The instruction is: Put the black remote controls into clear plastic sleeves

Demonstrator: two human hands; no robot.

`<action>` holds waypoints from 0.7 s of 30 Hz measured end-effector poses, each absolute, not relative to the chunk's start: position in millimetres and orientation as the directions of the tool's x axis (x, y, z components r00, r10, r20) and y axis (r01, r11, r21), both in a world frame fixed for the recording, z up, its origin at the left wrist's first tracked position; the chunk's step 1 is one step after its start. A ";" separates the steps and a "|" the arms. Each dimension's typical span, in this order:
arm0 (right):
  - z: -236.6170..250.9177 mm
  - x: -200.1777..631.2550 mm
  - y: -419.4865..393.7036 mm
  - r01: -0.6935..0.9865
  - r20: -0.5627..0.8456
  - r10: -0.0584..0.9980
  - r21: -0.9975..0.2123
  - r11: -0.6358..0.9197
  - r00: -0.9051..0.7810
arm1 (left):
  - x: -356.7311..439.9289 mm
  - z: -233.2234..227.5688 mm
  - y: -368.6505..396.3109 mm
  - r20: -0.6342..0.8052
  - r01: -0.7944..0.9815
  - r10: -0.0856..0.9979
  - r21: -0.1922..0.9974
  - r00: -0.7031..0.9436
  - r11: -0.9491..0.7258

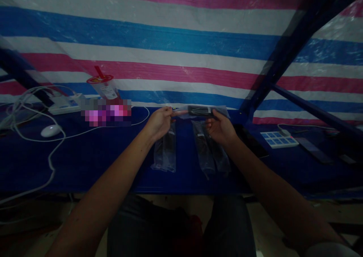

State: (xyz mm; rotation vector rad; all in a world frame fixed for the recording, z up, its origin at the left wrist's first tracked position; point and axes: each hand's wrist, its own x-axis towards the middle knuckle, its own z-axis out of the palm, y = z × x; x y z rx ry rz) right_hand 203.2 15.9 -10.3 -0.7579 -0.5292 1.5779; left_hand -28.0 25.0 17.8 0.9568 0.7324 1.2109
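Clear plastic packet [202, 110] with a dark item inside hangs level above the blue tabletop [85, 158], its ends pinched by the left hand [160, 121] and right hand [220, 127], similar packets [166, 151] lying below, before a striped tarpaulin [170, 41].

Glossy clear plastic sleeve [198, 111] over a dark matt item, matt blue tabletop [113, 155], shiny woven striped tarp [181, 49]

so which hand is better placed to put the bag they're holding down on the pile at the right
Right. The right hand grips the clear bag directly above the right pile; the left hand pinches only its far end.
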 end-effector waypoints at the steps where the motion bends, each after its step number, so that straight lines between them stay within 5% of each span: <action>1: -9.5 204.2 16.9 -0.709 -0.200 0.979 -0.684 -0.170 -0.042 | -27.1 18.0 24.0 0.040 -0.443 0.968 0.893 0.248 0.076; 11: -2.8 205.2 14.8 -0.797 -0.287 0.957 -0.565 -0.211 -0.050 | -30.3 26.0 17.6 -0.039 -0.309 0.909 0.934 0.414 0.180; 13: -2.4 205.6 13.7 -0.764 -0.248 0.967 -0.612 -0.206 -0.063 | -30.8 20.0 24.0 -0.073 -0.259 0.967 0.956 0.244 0.138; 16: -2.7 201.0 8.1 -0.649 -0.148 0.979 -0.732 -0.205 -0.143 | -27.8 12.2 28.1 0.067 -0.078 0.997 0.995 0.039 -0.063; 21: -8.3 180.6 -8.7 -0.434 0.004 0.953 -0.891 -0.134 -0.303 | -17.3 11.1 15.8 0.105 0.000 0.961 0.994 0.254 -0.109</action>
